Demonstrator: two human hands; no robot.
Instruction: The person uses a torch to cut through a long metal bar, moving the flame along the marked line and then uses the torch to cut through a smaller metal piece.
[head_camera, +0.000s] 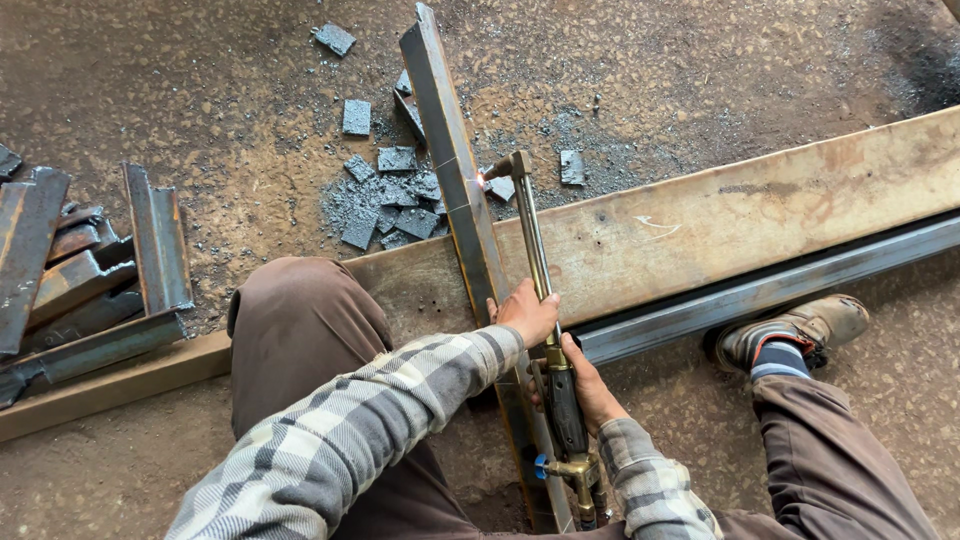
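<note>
Head view, only one cam. Person crouches on dirt floor (700, 60), both hands on a cutting torch (535, 260).

L hand (528, 312) is closed round the torch's thin brass tubes, partway along. R hand (588, 385) is wrapped round the dark handle lower down, just above the brass valve block w/ blue knob (541, 466). L hand is the nearer one to the tip; R sits at the rear, near the body.

Torch long axis runs nearly straight away from the person, handle near, bent tip (497, 172) far. A small bright glow shows at the tip, right against the R edge of a long steel angle bar (450, 160). The bar lies almost parallel to the torch, just to its L, running from between the knees up and away, crossing over a wide wooden plank (740, 215). So the heated spot lies ahead of both hands, beyond the plank's far edge.

A steel beam (770, 285) runs alongside the plank's near edge; the R foot's boot (800, 325) sits beside it. Small cut steel squares (385, 195) lie scattered on the floor L of the bar, w/ dark slag dust. Stack of angle offcuts (90, 270) far L.
</note>
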